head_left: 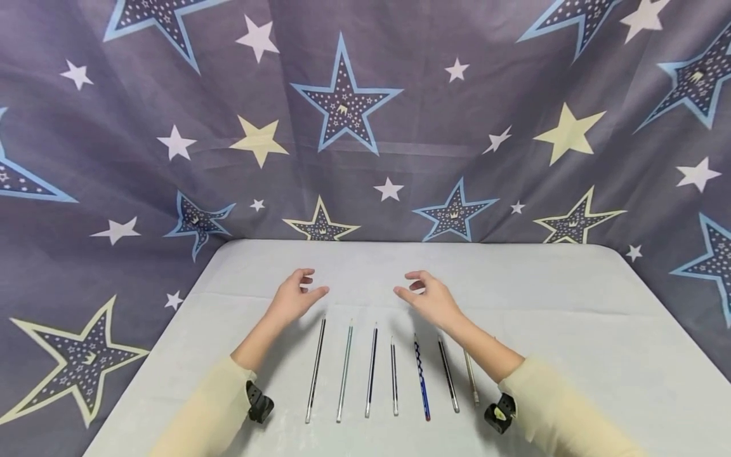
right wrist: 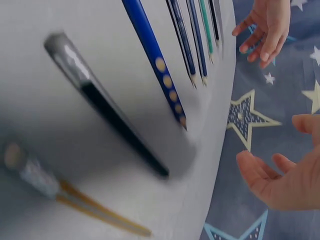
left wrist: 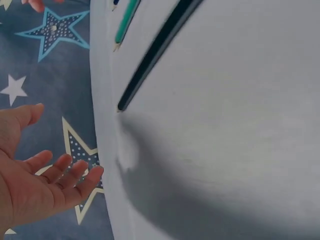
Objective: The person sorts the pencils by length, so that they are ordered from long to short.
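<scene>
My left hand [head_left: 291,298] hovers above the table beyond the tip of a black pencil [head_left: 316,370], fingers relaxed and holding nothing. Opposite it my right hand [head_left: 432,301] hangs in the air with loosely bent fingers, also holding nothing. Between and below the hands lies a row of spaced pencils, tips away from me: then a green pencil [head_left: 345,370], a dark blue pencil [head_left: 372,370], a shorter dark pencil [head_left: 394,374], a blue dotted pencil [head_left: 421,377], a black pencil with a silver end [head_left: 448,373] and a gold pencil [head_left: 471,379]. My right forearm partly covers the gold one.
A pale cloth covers the table [head_left: 571,355]. Behind it hangs a grey curtain [head_left: 422,127] printed with stars, which meets the table's far edge. Each wrist wears a black camera, the left one [head_left: 259,403] and the right one [head_left: 500,414].
</scene>
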Demonstrator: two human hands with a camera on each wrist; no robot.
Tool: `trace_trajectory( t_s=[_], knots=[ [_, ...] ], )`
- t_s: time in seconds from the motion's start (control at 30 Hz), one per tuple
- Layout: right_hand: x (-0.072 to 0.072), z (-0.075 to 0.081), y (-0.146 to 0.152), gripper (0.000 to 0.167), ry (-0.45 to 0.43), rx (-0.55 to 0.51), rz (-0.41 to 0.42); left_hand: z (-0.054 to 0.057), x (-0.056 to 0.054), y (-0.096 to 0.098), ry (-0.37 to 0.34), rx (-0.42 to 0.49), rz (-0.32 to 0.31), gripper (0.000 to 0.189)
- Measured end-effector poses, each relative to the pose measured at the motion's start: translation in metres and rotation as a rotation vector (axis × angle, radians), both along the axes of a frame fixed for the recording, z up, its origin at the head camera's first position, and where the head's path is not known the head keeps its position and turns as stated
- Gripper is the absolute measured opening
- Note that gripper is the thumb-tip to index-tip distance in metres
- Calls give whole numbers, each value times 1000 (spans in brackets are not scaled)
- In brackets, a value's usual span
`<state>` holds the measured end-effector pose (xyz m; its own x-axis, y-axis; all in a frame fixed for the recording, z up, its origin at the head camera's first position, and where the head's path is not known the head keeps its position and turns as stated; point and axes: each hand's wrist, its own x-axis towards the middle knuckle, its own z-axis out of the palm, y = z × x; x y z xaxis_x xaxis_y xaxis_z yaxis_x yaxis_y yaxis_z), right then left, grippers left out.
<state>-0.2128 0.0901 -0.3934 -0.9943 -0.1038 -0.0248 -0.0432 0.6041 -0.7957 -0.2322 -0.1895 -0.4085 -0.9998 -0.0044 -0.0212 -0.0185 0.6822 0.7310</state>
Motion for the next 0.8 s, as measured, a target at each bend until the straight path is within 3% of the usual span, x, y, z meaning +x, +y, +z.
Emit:
trace_trajectory(
  t_s=[0.2,0.43,0.8],
  knots=[
    [15,-9,-19,44,-28,-36,39,-9,17,-5,-38,3,-3,55],
    [30,-23,-38,45,-49,-70,166,-19,34,-8,-84,9,-7,50],
    [47,-34,-64,43,-67,-57,270,-24,46,-2,-124,9,-11,40]
  ],
)
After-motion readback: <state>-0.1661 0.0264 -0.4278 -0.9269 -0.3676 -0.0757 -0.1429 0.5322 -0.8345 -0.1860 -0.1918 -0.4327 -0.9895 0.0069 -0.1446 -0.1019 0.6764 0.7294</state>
